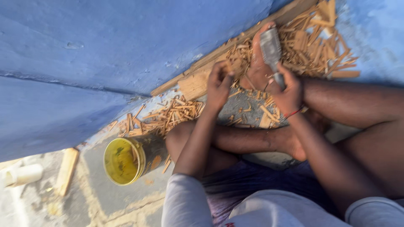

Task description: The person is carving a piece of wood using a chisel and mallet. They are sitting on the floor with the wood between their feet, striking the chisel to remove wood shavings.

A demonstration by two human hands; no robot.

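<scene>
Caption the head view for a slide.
Seated person's left hand steadies wood while right hand grips a broad blade among wood chips.

cleaver (270, 48): grey blade, raised over chips | wood block (194, 85): pale, on ground

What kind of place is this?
Likely an informal floor-level woodworking spot: wood offcuts litter the concrete floor beside a blue wall, and the right hand grips a blade-like tool.
</scene>
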